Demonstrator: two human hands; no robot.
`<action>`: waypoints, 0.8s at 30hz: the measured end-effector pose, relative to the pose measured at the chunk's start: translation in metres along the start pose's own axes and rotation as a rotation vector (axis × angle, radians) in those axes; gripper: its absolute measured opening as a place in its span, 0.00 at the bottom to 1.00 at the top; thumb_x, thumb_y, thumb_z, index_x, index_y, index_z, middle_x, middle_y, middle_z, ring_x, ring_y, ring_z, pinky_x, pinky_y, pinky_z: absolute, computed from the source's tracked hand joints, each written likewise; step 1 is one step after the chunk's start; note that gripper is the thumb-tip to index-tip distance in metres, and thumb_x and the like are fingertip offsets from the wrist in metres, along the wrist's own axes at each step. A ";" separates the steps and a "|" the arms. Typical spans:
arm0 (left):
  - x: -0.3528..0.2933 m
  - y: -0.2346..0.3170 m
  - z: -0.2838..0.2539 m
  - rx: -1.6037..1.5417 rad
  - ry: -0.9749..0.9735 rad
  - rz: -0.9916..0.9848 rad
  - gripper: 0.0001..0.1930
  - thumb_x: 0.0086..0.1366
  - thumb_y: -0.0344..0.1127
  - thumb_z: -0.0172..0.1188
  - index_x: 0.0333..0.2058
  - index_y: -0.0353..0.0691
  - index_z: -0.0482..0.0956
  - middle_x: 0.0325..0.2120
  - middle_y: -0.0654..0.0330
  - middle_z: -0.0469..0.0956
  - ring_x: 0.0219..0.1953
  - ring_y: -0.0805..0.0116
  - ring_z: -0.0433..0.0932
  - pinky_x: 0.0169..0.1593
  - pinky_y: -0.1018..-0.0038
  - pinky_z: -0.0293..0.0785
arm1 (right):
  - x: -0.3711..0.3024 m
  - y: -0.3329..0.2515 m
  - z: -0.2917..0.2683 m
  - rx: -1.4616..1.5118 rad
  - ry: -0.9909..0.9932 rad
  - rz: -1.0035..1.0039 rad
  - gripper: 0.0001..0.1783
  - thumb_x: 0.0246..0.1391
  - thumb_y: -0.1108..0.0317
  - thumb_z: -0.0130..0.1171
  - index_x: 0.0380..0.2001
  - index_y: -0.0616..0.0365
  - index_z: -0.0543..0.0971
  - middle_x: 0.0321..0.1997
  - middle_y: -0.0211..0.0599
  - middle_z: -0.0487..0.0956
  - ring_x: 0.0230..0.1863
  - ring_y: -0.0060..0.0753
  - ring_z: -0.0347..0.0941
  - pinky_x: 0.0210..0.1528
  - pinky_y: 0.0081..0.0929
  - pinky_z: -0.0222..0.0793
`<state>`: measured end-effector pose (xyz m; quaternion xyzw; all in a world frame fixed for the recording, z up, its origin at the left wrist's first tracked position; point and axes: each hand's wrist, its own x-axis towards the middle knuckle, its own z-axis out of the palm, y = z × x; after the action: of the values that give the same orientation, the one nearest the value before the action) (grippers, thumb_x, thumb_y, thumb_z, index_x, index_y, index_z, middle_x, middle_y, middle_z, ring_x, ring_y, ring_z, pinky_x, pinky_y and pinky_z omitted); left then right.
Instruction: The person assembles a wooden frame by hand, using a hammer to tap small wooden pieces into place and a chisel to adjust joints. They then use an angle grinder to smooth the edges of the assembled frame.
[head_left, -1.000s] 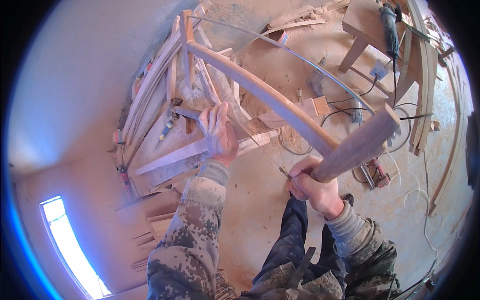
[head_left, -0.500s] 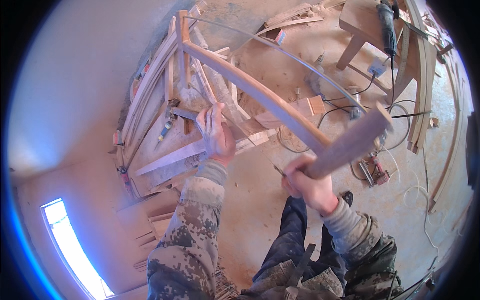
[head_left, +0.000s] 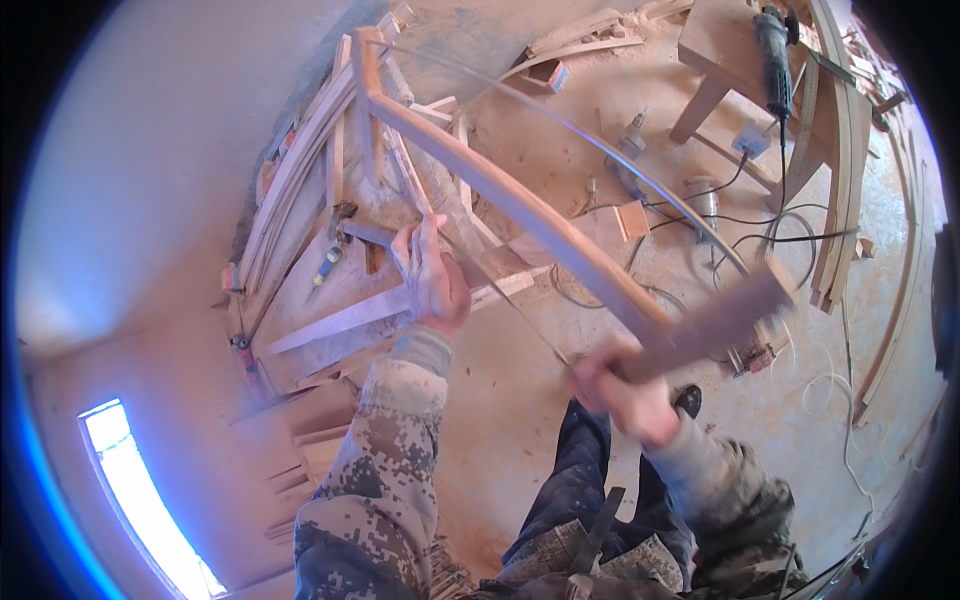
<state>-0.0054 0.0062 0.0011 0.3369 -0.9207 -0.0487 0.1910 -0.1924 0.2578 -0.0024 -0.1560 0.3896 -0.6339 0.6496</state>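
My right hand (head_left: 620, 390), blurred by motion, is closed round the lower end of a wooden frame saw (head_left: 520, 205), beside its thick end piece (head_left: 725, 315). The saw slants from the upper left down to my right hand. Its thin blade (head_left: 525, 315) runs close past my left hand and across a wooden piece (head_left: 575, 235). My left hand (head_left: 437, 280) holds the near-left part of that piece down on the timber bench, fingers pointing away from me. The hand hides part of the wood and the cut.
A hammer (head_left: 370, 232) and a small yellow-and-blue tool (head_left: 327, 265) lie left of my left hand. Long curved strips (head_left: 300, 175) lean by the wall. An angle grinder (head_left: 774, 60) rests on a wooden stool (head_left: 715, 45). Power tools and cables (head_left: 700, 205) lie on the floor.
My right hand and the saw have shifted slightly down and to the right. My left hand stays about where it was on the wood.
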 end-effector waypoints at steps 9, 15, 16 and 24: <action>-0.008 -0.001 0.009 0.000 0.006 -0.057 0.35 0.58 0.17 0.47 0.68 0.25 0.63 0.59 0.47 0.73 0.60 0.42 0.63 0.67 0.50 0.58 | -0.007 0.000 -0.019 0.132 -0.027 0.112 0.03 0.66 0.76 0.57 0.38 0.61 0.79 0.25 0.29 0.75 0.24 0.19 0.68 0.26 0.23 0.64; 0.001 0.002 0.003 -0.005 0.006 -0.017 0.36 0.57 0.16 0.47 0.68 0.25 0.62 0.59 0.47 0.73 0.60 0.42 0.63 0.66 0.51 0.59 | -0.009 0.002 -0.015 0.006 -0.046 0.077 0.03 0.65 0.77 0.57 0.41 0.60 0.77 0.31 0.40 0.80 0.26 0.25 0.71 0.27 0.27 0.68; 0.000 0.002 0.002 0.015 0.016 -0.011 0.36 0.57 0.16 0.47 0.68 0.25 0.62 0.59 0.47 0.73 0.60 0.42 0.63 0.66 0.51 0.59 | -0.031 -0.006 -0.025 0.067 -0.091 -0.015 0.03 0.65 0.76 0.56 0.40 0.61 0.77 0.30 0.40 0.80 0.25 0.25 0.72 0.27 0.27 0.69; -0.008 0.000 0.009 0.026 0.042 -0.036 0.37 0.57 0.16 0.45 0.69 0.25 0.61 0.57 0.44 0.73 0.59 0.43 0.63 0.66 0.51 0.60 | 0.024 0.012 -0.012 0.203 -0.024 0.162 0.04 0.66 0.73 0.58 0.36 0.61 0.79 0.27 0.28 0.77 0.25 0.19 0.70 0.26 0.23 0.65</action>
<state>-0.0034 0.0109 -0.0100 0.3567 -0.9109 -0.0331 0.2049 -0.1953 0.2402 -0.0256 -0.0649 0.3268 -0.6137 0.7158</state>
